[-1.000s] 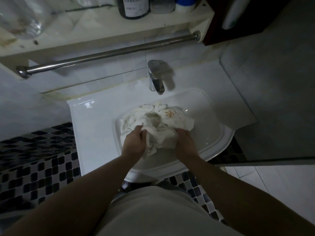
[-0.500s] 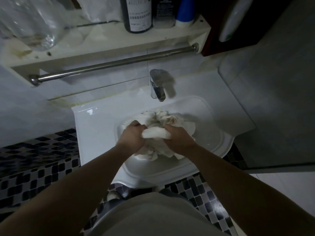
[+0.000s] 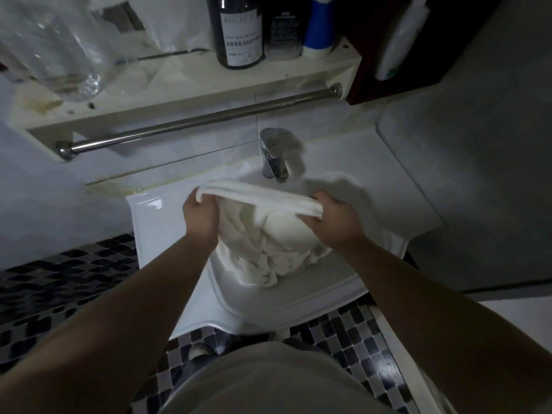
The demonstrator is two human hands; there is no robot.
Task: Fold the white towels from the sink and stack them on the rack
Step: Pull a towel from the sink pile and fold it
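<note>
My left hand [image 3: 200,216] and right hand [image 3: 334,225] grip a white towel [image 3: 268,234] stretched between my fingers, bunched below them over the sink [image 3: 298,309]; folding not begun, rack [image 3: 203,121] beyond bare.

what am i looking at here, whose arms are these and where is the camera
There is no machine here. These are a person's bare arms, filmed by a camera worn on the head that looks forward and down. The left hand and right hand each grip the top edge of a white towel, which is stretched between them. The rest of it hangs bunched into the sink. I cannot tell whether more towels lie underneath. Behind the sink are a tap, a metal rail and a shelf with bottles.
</note>
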